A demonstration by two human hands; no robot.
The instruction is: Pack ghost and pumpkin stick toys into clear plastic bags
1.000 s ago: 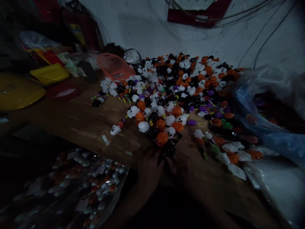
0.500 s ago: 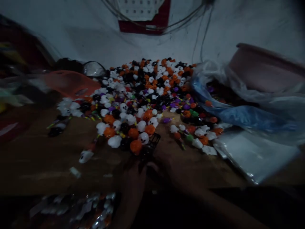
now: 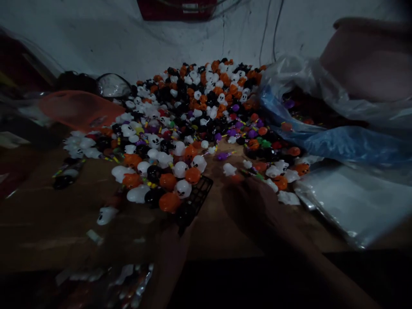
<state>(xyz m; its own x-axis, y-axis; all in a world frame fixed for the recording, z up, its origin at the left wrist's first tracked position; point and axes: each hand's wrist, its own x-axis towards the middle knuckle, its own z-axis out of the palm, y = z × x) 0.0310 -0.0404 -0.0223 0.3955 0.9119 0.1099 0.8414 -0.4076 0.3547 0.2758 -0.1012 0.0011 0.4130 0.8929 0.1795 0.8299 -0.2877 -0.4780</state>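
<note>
My left hand (image 3: 174,236) is at the near end of a black plastic grid rack (image 3: 202,191) and grips it; its fingers are mostly lost in the dark. Round toy heads lie along the rack's left side, among them an orange pumpkin (image 3: 169,202), a white skull face (image 3: 183,189) and a black one (image 3: 153,198). To the right, my right hand (image 3: 249,206) reaches over the table at a small group of ghost and pumpkin pieces. A white ghost (image 3: 229,169) shows just beyond its fingers, which are too dark and blurred to read.
A large heap of Halloween toys (image 3: 206,92) rests against the wall. At the right are a blue-and-clear plastic bag (image 3: 350,143), a pink tub (image 3: 363,64) and flat clear bags (image 3: 337,201). An orange mesh bag (image 3: 79,107) lies left. Packed toys (image 3: 128,283) show below the table edge.
My right hand has left the rack and moved right and forward to the small group of toys. My left hand stays at the rack. The camera view has shifted.
</note>
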